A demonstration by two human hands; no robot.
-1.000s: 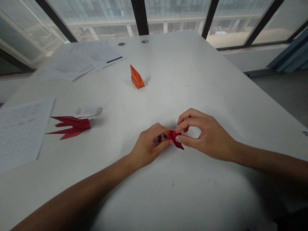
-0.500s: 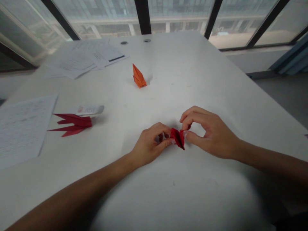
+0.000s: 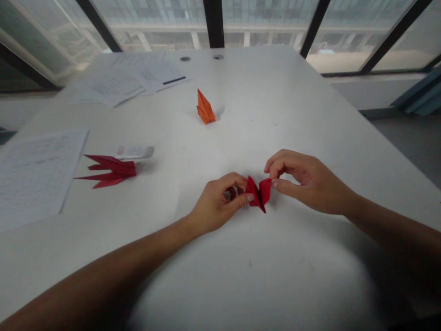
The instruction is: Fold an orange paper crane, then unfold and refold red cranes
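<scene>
Pinching folded red origami paper point(image 3: 258, 194) between left fingers point(image 3: 248, 198) and right fingers point(image 3: 274, 184).

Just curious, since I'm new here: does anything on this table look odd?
Only slightly: the dark red folded paper figure lies flat with its points splayed, while the orange paper figure stands up.

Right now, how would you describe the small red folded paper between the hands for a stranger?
On the white table, find the left hand and right hand. Between their fingertips sits a small folded red paper, spread in a V. The other red paper figure lies flat, untouched.
</scene>
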